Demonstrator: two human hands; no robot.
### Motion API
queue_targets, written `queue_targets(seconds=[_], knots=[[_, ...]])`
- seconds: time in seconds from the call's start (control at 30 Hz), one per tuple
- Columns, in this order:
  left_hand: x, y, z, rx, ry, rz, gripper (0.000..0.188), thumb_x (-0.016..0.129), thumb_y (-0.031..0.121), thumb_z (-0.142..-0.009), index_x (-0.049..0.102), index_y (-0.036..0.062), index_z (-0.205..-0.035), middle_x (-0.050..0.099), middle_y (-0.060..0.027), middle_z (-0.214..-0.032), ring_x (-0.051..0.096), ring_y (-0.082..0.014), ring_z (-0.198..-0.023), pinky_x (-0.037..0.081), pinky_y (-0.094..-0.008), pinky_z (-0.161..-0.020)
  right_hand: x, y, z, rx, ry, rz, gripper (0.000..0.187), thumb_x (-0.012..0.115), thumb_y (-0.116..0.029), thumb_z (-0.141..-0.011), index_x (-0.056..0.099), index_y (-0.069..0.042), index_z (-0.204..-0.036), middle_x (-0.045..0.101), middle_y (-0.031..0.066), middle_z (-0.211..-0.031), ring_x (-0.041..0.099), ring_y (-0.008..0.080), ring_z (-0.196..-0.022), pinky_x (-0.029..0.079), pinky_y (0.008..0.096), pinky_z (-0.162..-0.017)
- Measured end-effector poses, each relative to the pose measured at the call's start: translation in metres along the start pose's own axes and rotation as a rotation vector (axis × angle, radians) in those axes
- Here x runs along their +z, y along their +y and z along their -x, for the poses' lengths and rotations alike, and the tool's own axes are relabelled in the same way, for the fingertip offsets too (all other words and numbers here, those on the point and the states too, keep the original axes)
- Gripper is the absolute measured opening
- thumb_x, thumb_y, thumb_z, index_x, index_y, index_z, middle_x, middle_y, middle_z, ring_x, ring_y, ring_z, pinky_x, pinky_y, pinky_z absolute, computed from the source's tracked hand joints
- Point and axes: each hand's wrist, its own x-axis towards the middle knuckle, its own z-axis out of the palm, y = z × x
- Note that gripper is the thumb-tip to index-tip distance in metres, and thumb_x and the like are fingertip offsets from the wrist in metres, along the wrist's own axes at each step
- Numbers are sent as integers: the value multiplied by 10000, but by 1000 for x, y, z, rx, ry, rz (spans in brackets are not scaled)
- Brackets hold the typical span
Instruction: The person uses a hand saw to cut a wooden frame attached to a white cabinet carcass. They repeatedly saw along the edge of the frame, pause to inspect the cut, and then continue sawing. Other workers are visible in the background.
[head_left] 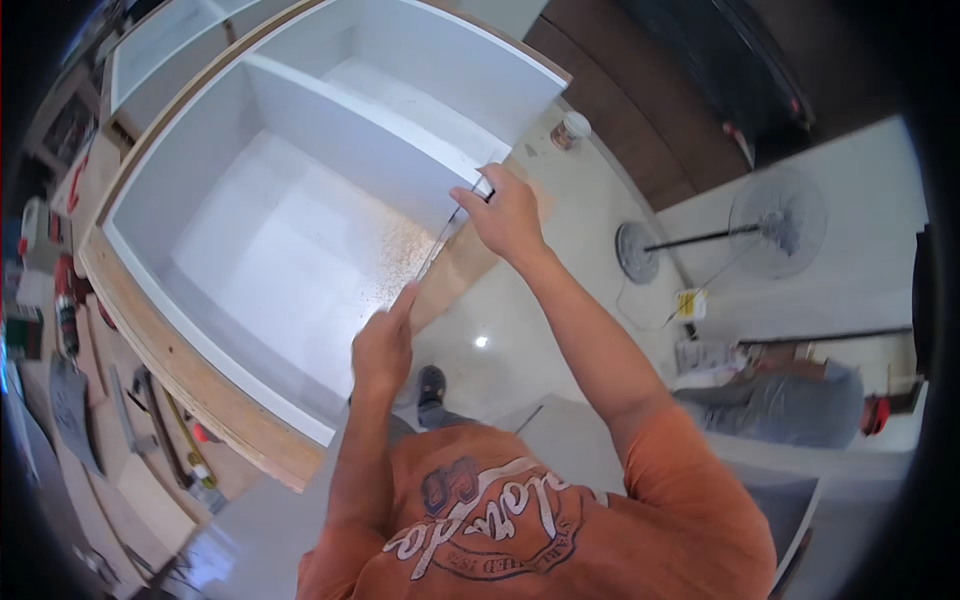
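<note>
A white open-fronted cabinet [308, 78] with a divider lies in front of me. A long, thin file-like tool [440, 245] slants across its near right edge; its exact kind is hard to make out. My left hand [383, 345] is closed round the tool's near end. At the far end, by the tip of the divider, my right hand [505, 215] is closed with thumb and fingers on the tool. Pale brown dust [400, 255] is scattered on the cabinet's inner panel beside the tool.
Left of the cabinet, a bench [150, 490] carries a red drill [66, 310], a hand saw [72, 410] and other tools. A standing fan [775, 225] and a white tub [570, 131] are on the right. Grey cloth [790, 405] lies at lower right.
</note>
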Motion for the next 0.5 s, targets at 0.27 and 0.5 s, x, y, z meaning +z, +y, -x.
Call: queue_targets(seconds=[0.27,0.5], knots=[[6,27,-64,-7,-69,126,382,549,282,-1017,596,177,-1381,705,-223,-960,670,-430,-888,531,-490,-798,4,9,-4,-12,12,34,416,800,-276,-835,689,15,-1111,713,148,-863,668,228,-752,521,361,-713],[-10,26,-84,-98,-173,288,407,524,375,-1025,627,104,-1311,715,-239,-928,667,-468,-904,522,-512,-807,8,-3,-7,9,13,-36,358,808,-252,-852,693,28,-1042,652,48,-780,554,110,-704,455,298,-641]])
